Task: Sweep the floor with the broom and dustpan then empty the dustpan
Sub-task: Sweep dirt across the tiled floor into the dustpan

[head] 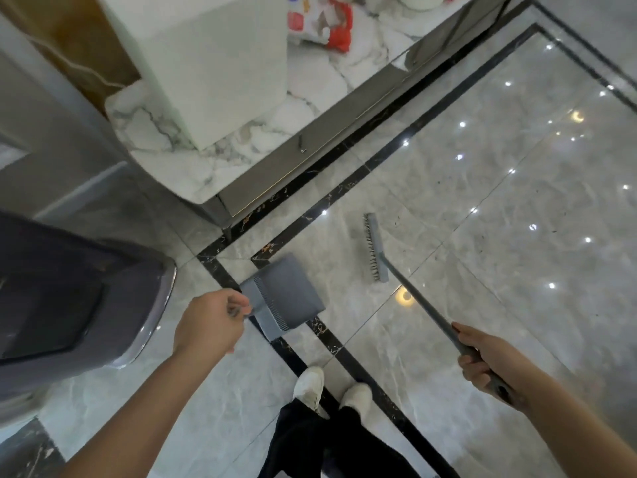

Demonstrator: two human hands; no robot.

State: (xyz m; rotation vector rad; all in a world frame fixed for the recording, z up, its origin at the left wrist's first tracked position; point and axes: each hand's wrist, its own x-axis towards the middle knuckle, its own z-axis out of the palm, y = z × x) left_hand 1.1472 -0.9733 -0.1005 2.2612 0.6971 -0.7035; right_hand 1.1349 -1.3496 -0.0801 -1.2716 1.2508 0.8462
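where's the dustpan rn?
Head view, centre-left: the dustpan is held by the left hand, over the black floor border, left of the broom head.

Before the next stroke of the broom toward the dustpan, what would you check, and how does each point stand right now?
1. Right hand grips the broom handle: ok.
2. Left hand holds the dustpan by its handle: ok.
3. Broom head down at the floor: looks ok, though actual contact cannot be told.
4. Dustpan lip flat on the floor, ready to catch dirt: cannot tell; it may be held above the tiles.
5. Dirt to collect: ok, dark specks lie on the tiles beyond the broom head.
6. Shoes out of the sweep path: ok, they stand behind both tools.
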